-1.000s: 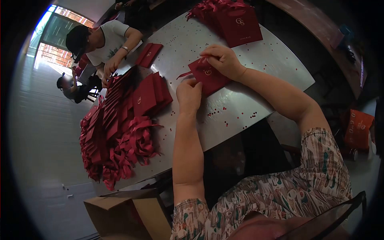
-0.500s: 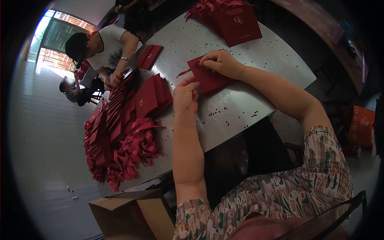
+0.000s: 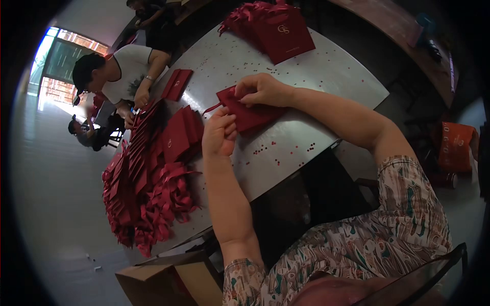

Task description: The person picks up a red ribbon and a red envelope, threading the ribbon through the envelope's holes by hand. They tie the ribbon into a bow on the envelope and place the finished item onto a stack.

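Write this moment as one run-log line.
left hand: at red bag's edge | right hand: over same bag | grips: unclear | bag: on table | left side: upright bags, loose ribbons

Bright window [image 3: 56,69] beyond glossy pale floor [image 3: 56,183]; curved-edged table [image 3: 352,76] nearer.

Piled red bags [image 3: 176,138] block leftward; rightward, the table [image 3: 343,84] allows passage.

Red bag [image 3: 292,41] reads roughly "GS"; orange bag [image 3: 456,148] print unclear.
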Tool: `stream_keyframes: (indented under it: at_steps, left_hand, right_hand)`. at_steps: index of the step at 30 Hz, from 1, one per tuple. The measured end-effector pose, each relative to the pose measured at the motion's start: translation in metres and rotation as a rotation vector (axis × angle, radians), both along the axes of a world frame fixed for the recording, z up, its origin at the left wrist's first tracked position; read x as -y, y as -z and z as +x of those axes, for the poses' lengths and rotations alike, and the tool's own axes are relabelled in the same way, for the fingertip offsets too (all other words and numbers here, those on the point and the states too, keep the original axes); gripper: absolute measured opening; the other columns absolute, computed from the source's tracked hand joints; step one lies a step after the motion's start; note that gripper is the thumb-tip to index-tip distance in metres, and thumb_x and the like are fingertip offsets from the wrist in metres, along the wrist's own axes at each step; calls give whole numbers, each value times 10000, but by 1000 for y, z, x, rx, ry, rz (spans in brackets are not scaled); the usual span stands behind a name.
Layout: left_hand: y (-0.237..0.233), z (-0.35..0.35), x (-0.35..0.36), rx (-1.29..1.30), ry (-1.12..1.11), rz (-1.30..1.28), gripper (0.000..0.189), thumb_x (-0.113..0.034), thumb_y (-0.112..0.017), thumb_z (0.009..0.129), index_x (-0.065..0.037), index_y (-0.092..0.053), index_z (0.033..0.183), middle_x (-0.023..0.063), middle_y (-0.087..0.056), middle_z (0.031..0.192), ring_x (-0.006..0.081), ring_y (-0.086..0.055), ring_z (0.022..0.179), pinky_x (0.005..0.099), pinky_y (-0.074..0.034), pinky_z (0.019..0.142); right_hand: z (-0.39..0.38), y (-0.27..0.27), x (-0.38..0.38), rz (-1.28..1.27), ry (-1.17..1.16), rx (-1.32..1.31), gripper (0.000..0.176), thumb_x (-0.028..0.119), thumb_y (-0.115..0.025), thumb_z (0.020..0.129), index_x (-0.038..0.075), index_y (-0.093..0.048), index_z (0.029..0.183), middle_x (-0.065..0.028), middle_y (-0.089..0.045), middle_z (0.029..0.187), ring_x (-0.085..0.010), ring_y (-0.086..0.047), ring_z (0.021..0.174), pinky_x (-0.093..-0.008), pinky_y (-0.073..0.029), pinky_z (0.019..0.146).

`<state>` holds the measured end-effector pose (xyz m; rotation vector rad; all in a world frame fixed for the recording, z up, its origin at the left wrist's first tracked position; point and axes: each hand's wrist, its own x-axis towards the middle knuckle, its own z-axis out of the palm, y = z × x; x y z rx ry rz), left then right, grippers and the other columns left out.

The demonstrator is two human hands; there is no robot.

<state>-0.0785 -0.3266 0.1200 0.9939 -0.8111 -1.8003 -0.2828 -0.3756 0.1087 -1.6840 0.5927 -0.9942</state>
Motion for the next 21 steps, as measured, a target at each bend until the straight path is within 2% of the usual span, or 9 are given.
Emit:
stream_keyframes:
  at_steps: [3, 9, 15, 18, 21]
  left_hand:
    - [-10, 3, -12, -16, -47, -6, 224, 48, -598, 798, -90, -539, 963, -26, -493, 695, 52, -385, 470, 192, -247, 393]
    - [-11, -2, -12, 140, -51, -83, 243, 73, -598, 780, -72, -520, 959, -16, -498, 699, 56, -384, 453, 193, -250, 389]
    - [-12, 1, -12, 16, 34, -67, 294, 96, -597, 752, -86, -505, 963, -25, -502, 708, 38, -358, 433, 184, -241, 386]
    - [-10, 1, -13, 9, 39, -98, 292, 91, -602, 745, -90, -511, 957, -34, -502, 705, 29, -357, 436, 181, -236, 387]
    - [-10, -6, -14, 131, -23, -134, 264, 83, -600, 750, -95, -525, 929, -43, -496, 678, 25, -359, 437, 186, -240, 384]
  right_hand:
    - [6, 7, 7, 44, -15, 22, 201, 61, -632, 841, -4, -667, 1028, -77, -674, 880, -103, -641, 745, -231, -526, 705]
    - [3, 3, 4, 18, -10, -52, 174, 79, -650, 833, 2, -682, 986, -64, -677, 887, -101, -633, 742, -231, -526, 709]
    - [6, 2, 1, 24, -15, 36, 170, 88, -654, 833, 10, -683, 982, -43, -674, 864, -87, -618, 726, -227, -520, 705]
    - [5, 0, 2, 77, -28, -11, 161, 87, -649, 833, 17, -684, 973, -33, -668, 863, -80, -613, 733, -219, -516, 704]
    - [2, -2, 4, 113, -62, -17, 155, 88, -640, 847, 26, -684, 983, -33, -668, 876, -74, -612, 747, -212, -513, 703]
